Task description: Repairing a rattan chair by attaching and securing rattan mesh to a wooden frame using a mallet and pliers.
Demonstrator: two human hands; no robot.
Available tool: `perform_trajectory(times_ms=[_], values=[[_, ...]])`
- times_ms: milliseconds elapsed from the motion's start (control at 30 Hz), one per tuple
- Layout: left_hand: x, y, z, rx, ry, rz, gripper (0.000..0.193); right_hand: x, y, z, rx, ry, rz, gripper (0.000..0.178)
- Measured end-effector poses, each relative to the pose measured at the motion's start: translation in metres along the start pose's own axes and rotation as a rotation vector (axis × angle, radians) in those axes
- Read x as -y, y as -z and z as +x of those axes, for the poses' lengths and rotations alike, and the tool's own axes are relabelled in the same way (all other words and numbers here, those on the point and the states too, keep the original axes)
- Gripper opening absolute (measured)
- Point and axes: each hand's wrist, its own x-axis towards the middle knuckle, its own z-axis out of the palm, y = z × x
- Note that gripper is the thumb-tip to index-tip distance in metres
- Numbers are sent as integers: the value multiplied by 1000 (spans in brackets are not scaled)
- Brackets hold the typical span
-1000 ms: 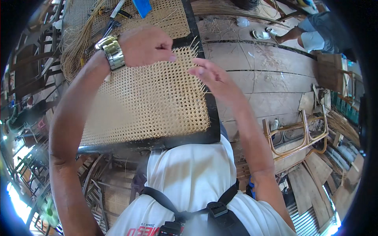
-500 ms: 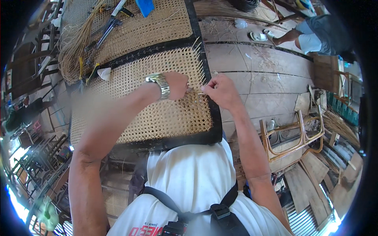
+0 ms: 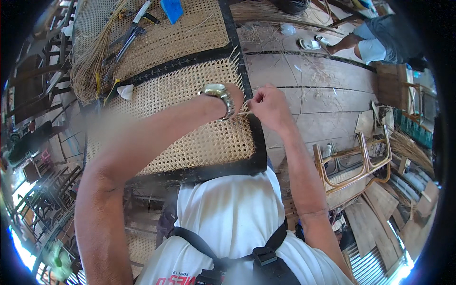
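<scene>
The cane panel (image 3: 190,123) is pale straw in an open hexagonal weave inside a black frame (image 3: 259,142), the wristwatch (image 3: 219,95) silver and gold, the sponge (image 3: 171,8) at the panel's far edge bright blue, the shirt (image 3: 232,213) white with black straps (image 3: 266,259), the plank floor (image 3: 308,80) weathered grey-brown.

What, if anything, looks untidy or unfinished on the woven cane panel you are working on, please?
Loose cane ends stick out unwoven along the right edge of the woven cane panel, just above where the left hand and right hand pinch a strand. A cane bundle sprawls across the upper panel.
</scene>
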Motion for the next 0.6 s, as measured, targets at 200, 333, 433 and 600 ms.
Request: perform_trajectory(times_ms=[200, 333, 433, 600], values=[[-3, -59, -27, -492, 90, -328, 14, -20, -9, -1, 107, -87, 86, 23], [-7, -70, -33, -577, 97, -339, 17, -18, -23, -7, 38, 14, -6, 25], [10, -67, -22, -429, 152, -511, 23, -15, -24, -8, 58, -4, 39, 25], [40, -40, -3, 33, 89, -873, 43, 0, -34, -5, 6, 68, -70, 22]])
